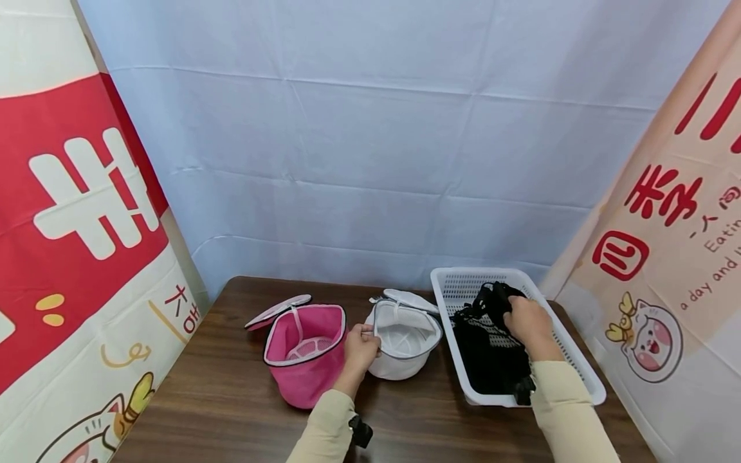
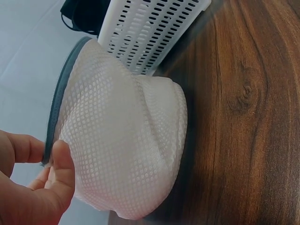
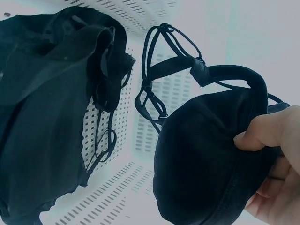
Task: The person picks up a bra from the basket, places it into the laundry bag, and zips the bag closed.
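Fingers of our left hand (image 1: 360, 352) pinch the dark-edged rim of a white mesh bag (image 1: 399, 368), which stands on the brown desk (image 1: 208, 386) with its white flap (image 1: 410, 299) folded back. Our right hand (image 1: 529, 323) has its fingers around a black garment with thin straps (image 3: 201, 154), thumb laid over the front, at the far half of a white slotted basket (image 1: 489, 400); whether the garment touches the basket floor we cannot tell. More black cloth (image 1: 483, 366) lies in the basket, nearer to us. We see the basket just beside the white mesh bag, on its right. A pink bag (image 1: 309, 381) stands to the left, its pink-edged flap (image 1: 278, 312) also swung open. Behind the desk hangs a pale blue sheet (image 1: 370, 141).
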`<action>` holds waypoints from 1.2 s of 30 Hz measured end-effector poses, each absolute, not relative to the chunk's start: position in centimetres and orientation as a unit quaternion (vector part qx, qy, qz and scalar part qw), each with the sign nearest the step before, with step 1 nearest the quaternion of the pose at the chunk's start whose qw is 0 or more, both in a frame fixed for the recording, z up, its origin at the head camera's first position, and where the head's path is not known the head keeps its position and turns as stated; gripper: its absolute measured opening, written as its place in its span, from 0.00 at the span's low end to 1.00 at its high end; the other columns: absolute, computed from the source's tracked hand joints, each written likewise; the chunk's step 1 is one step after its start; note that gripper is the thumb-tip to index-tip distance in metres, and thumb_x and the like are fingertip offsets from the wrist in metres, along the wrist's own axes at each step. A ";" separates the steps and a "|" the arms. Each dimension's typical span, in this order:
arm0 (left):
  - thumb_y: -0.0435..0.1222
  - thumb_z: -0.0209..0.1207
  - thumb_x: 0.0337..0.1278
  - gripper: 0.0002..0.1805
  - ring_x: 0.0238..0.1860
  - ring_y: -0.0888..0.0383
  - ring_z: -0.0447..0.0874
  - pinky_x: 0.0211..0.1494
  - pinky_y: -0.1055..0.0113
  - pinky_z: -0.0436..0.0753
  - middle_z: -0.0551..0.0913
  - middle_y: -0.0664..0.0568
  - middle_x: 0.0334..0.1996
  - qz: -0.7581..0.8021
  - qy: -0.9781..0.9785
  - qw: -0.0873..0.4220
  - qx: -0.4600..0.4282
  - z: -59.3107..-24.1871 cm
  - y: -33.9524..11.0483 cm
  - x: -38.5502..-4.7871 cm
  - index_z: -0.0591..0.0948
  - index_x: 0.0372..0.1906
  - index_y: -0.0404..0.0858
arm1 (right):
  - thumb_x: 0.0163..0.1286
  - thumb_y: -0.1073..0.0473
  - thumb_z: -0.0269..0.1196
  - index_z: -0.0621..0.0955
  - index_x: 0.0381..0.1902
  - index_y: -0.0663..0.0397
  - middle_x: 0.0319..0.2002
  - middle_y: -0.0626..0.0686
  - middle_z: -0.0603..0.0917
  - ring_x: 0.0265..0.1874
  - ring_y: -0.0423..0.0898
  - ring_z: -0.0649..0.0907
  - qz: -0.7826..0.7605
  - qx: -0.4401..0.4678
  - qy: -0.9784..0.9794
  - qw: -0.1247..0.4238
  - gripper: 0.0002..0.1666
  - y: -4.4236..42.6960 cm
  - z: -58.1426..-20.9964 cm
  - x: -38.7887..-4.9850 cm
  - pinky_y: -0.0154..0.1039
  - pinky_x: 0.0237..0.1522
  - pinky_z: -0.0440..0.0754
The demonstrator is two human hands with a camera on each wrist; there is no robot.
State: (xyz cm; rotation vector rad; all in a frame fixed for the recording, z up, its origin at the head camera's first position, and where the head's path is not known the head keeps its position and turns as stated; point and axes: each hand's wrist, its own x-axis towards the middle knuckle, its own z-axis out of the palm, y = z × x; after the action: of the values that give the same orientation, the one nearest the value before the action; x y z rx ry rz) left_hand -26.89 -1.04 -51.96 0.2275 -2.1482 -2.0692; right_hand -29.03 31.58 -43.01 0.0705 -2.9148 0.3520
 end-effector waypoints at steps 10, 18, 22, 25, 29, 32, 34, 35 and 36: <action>0.19 0.52 0.38 0.15 0.13 0.62 0.72 0.20 0.68 0.78 0.76 0.46 0.20 -0.693 -0.713 0.077 0.071 -52.1 -1.2 -26.9 0.74 0.39 0.24 | 0.58 0.66 0.57 0.74 0.52 0.74 0.41 0.74 0.78 0.29 0.66 0.78 0.123 0.027 -0.980 0.158 0.23 31.1 -42.7 -28.4 0.57 0.27 0.74; 0.19 0.52 0.38 0.15 0.13 0.62 0.72 0.20 0.68 0.78 0.75 0.47 0.19 -0.691 -0.715 0.078 0.069 -52.2 -1.2 -26.9 0.74 0.38 0.25 | 0.58 0.66 0.58 0.75 0.51 0.73 0.41 0.73 0.78 0.29 0.65 0.78 0.125 0.032 -0.974 0.186 0.22 30.7 -42.1 -27.8 0.57 0.26 0.73; 0.19 0.52 0.38 0.14 0.13 0.62 0.72 0.20 0.68 0.78 0.75 0.47 0.19 -0.694 -0.713 0.075 0.070 -52.2 -1.3 -26.9 0.74 0.38 0.25 | 0.57 0.66 0.58 0.76 0.49 0.74 0.41 0.73 0.78 0.28 0.65 0.78 0.125 0.039 -0.970 0.204 0.22 30.5 -41.8 -27.6 0.57 0.25 0.73; 0.19 0.52 0.38 0.15 0.13 0.62 0.71 0.19 0.68 0.78 0.74 0.47 0.19 -0.697 -0.710 0.074 0.070 -52.2 -1.3 -26.9 0.74 0.38 0.24 | 0.57 0.66 0.59 0.76 0.49 0.74 0.40 0.73 0.78 0.28 0.66 0.78 0.126 0.046 -0.966 0.222 0.22 30.3 -41.5 -27.4 0.58 0.26 0.73; 0.20 0.52 0.38 0.15 0.13 0.62 0.71 0.19 0.68 0.78 0.75 0.47 0.19 -0.700 -0.707 0.072 0.070 -52.1 -1.4 -26.9 0.73 0.39 0.24 | 0.56 0.66 0.59 0.77 0.48 0.74 0.41 0.73 0.78 0.30 0.66 0.77 0.131 0.050 -0.962 0.234 0.22 30.0 -41.1 -27.1 0.59 0.28 0.73; 0.20 0.52 0.38 0.15 0.13 0.62 0.71 0.19 0.69 0.78 0.75 0.47 0.20 -0.701 -0.706 0.070 0.070 -52.1 -1.4 -26.9 0.73 0.39 0.24 | 0.56 0.67 0.60 0.77 0.48 0.74 0.41 0.73 0.78 0.31 0.67 0.77 0.134 0.052 -0.960 0.240 0.21 29.8 -40.9 -26.9 0.59 0.28 0.73; 0.20 0.52 0.38 0.15 0.13 0.62 0.71 0.19 0.69 0.77 0.74 0.48 0.20 -0.702 -0.706 0.070 0.068 -52.1 -1.4 -26.9 0.73 0.39 0.24 | 0.56 0.67 0.60 0.77 0.48 0.74 0.41 0.73 0.78 0.30 0.67 0.77 0.136 0.056 -0.958 0.247 0.21 29.7 -40.8 -26.8 0.59 0.27 0.73; 0.20 0.52 0.38 0.16 0.13 0.62 0.71 0.19 0.69 0.77 0.74 0.48 0.20 -0.702 -0.706 0.071 0.067 -52.1 -1.4 -26.9 0.73 0.40 0.23 | 0.56 0.67 0.60 0.77 0.48 0.74 0.41 0.73 0.78 0.30 0.67 0.77 0.136 0.059 -0.956 0.252 0.21 29.6 -40.7 -26.7 0.59 0.27 0.73; 0.20 0.52 0.38 0.16 0.13 0.62 0.71 0.19 0.69 0.77 0.74 0.48 0.19 -0.703 -0.705 0.070 0.065 -52.0 -1.4 -26.9 0.73 0.40 0.23 | 0.56 0.67 0.60 0.77 0.48 0.74 0.41 0.73 0.78 0.30 0.67 0.77 0.136 0.060 -0.955 0.256 0.21 29.6 -40.7 -26.6 0.60 0.27 0.73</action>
State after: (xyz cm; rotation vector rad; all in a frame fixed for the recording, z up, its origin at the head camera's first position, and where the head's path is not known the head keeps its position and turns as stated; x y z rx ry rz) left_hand -26.86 -1.44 -52.04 0.1965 -2.1211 -2.1136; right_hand -26.64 29.56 -40.68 0.1642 -2.5919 0.3702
